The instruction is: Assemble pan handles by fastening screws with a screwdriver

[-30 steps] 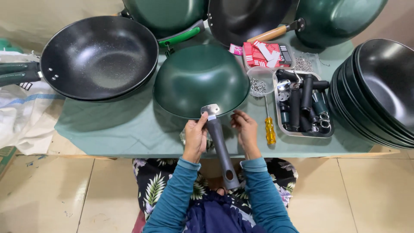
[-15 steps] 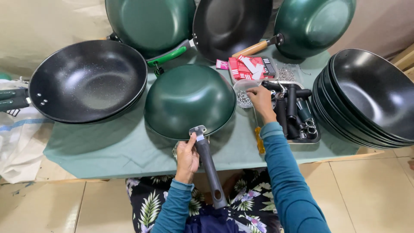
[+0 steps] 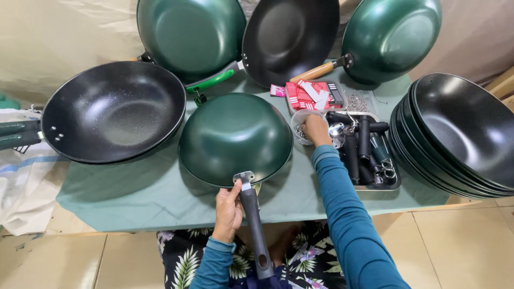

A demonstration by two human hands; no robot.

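Head view: an upturned green wok (image 3: 234,138) lies dome-up in the middle of the bench (image 3: 134,198), which is covered with a green cloth. A black handle (image 3: 254,225) with a metal bracket at its top meets the near rim of the wok and sticks out past the bench edge toward the person's lap. The left hand (image 3: 227,211) holds this handle just below the bracket, fingers clamped round it, thumb on the near side. The right hand (image 3: 316,130) is stretched across to a small clear cup (image 3: 301,128) of tiny metal parts, beside a steel tray (image 3: 393,184) full of black handles and ferrules. Its fingers are curled down into the cup; whether they pinch anything I cannot tell.

To do this well, the left hand should press the bracket flat against the rim so the holes stay lined up while the other hand is away. The handle hangs off the edge unsupported, so a loose grip would probably let it sag and twist. The right hand ought to pick one small fastener only, with the fingertips, and lift straight up so the light cup does not tip against the tray.

Around it: a black wok (image 3: 113,111) lies to the left, three woks lean at the back, and nested black woks (image 3: 460,134) are stacked to the right.
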